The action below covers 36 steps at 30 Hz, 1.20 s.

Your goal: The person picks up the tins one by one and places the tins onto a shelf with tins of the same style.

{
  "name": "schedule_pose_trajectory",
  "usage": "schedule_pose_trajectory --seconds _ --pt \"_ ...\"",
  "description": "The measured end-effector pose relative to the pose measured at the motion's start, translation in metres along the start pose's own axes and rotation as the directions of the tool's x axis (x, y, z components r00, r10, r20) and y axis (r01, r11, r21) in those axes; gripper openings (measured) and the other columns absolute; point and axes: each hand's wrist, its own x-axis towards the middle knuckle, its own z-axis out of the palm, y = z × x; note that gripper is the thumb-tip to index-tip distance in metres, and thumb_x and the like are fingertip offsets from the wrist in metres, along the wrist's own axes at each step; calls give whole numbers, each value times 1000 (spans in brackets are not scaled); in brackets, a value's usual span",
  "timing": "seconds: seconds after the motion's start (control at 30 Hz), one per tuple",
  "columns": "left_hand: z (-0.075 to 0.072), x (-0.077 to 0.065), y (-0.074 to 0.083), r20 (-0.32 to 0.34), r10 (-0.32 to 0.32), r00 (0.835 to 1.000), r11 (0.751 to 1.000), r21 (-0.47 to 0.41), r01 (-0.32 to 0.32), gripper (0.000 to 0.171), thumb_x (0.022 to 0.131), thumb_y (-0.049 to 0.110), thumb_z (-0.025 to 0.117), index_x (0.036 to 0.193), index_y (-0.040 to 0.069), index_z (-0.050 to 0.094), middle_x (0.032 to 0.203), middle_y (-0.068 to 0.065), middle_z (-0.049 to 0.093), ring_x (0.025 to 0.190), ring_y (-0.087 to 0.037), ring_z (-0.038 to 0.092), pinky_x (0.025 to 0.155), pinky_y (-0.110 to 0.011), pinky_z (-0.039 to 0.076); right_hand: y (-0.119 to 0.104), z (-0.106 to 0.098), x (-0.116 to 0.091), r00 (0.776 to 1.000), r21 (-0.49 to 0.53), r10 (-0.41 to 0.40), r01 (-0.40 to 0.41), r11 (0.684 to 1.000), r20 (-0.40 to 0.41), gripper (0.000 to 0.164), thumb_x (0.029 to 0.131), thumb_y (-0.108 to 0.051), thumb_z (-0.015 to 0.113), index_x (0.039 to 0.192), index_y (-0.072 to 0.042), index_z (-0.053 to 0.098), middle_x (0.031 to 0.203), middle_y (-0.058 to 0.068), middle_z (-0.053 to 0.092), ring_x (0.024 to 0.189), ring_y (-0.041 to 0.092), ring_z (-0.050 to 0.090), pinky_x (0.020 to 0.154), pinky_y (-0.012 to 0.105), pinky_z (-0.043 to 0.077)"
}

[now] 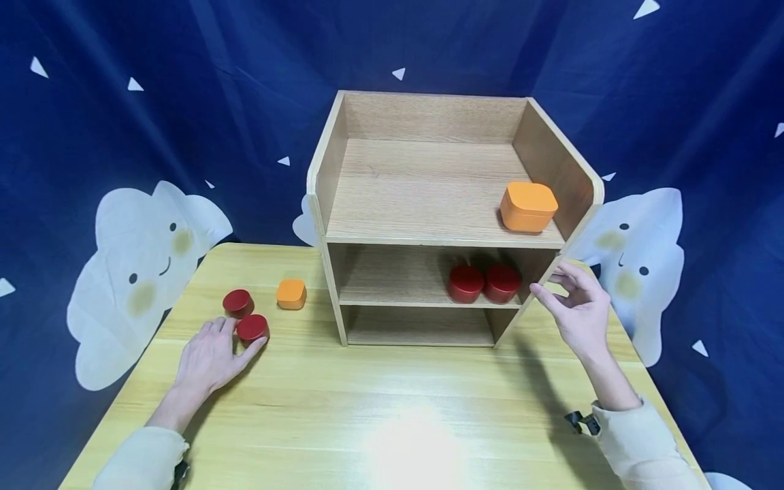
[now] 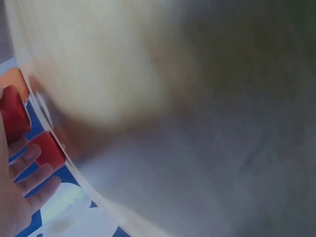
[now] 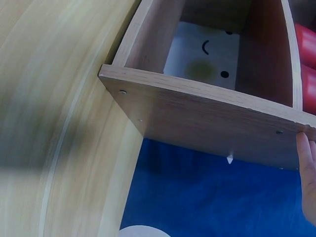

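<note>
My left hand (image 1: 209,355) is low over the table's left side, its thumb and fingers on either side of a red round tin (image 1: 252,329). A second red round tin (image 1: 237,303) stands just behind, near the fingertips. In the left wrist view the held tin (image 2: 15,113) sits between thumb and index finger, the other fingers spread. My right hand (image 1: 578,306) is at the right side panel of a wooden shelf (image 1: 422,190), fingertips against the panel's edge. In the right wrist view only its straight fingers (image 3: 307,163) show, touching the panel; the thumb is hidden there.
A small orange box (image 1: 290,294) stands on the table (image 1: 343,401) near the red tins. Two red tins (image 1: 465,284) are side by side on the middle shelf, at its right. A larger orange box (image 1: 529,207) is on the top shelf. A blue curtain (image 1: 245,88) hangs behind.
</note>
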Motion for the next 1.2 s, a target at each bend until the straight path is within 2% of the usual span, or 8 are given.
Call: schedule_pose_trajectory --seconds 0.33,0.47,0.67,0.77,0.93,1.2 --pt "-5 -2 15 -45 25 999 1000 2 -25 59 85 57 75 97 0 62 94 -20 65 88 -37 60 71 -54 56 0 -1 0 1000 -11 2 -2 1000 2 52 79 30 69 127 12 68 108 -2 77 97 6 74 79 19 63" --pt "-7 -4 21 -31 13 999 1000 -12 -14 63 86 58 74 102 -2 63 100 -23 67 89 -39 61 73 -57 56 0 -1 0 1000 -10 3 -3 1000 5 52 79 30 69 127 12 68 108 -2 77 97 6 74 79 19 63" --pt "-12 -7 34 -30 8 1000 999 -46 -9 72 87 59 74 118 -5 65 113 -27 69 99 -43 64 79 -61 57 0 -1 -1 1000 -11 0 0 1000 -1 52 79 30 69 127 12 68 106 -2 77 96 6 74 79 19 63" --pt "-13 -8 40 -51 15 999 998 -63 -19 71 86 57 75 119 -4 66 114 -26 70 101 -42 65 79 -61 58 1 -1 -1 1000 -6 0 0 1000 -1 52 78 30 68 127 12 68 106 -2 77 96 6 74 79 19 63" --pt "-13 -9 50 -92 36 995 996 -74 -43 66 84 56 78 113 -2 67 107 -21 71 95 -37 66 74 -57 59 1 -1 0 1000 -14 -4 4 1000 -2 51 78 30 69 127 13 68 107 -2 78 96 6 75 79 19 63" --pt "-12 -12 68 -159 71 985 991 -102 -88 63 80 55 82 108 -1 69 106 -19 72 95 -37 68 76 -56 60 1 -1 0 1000 -5 0 0 1000 -6 52 78 31 68 125 10 69 107 -4 78 96 5 74 78 18 63"
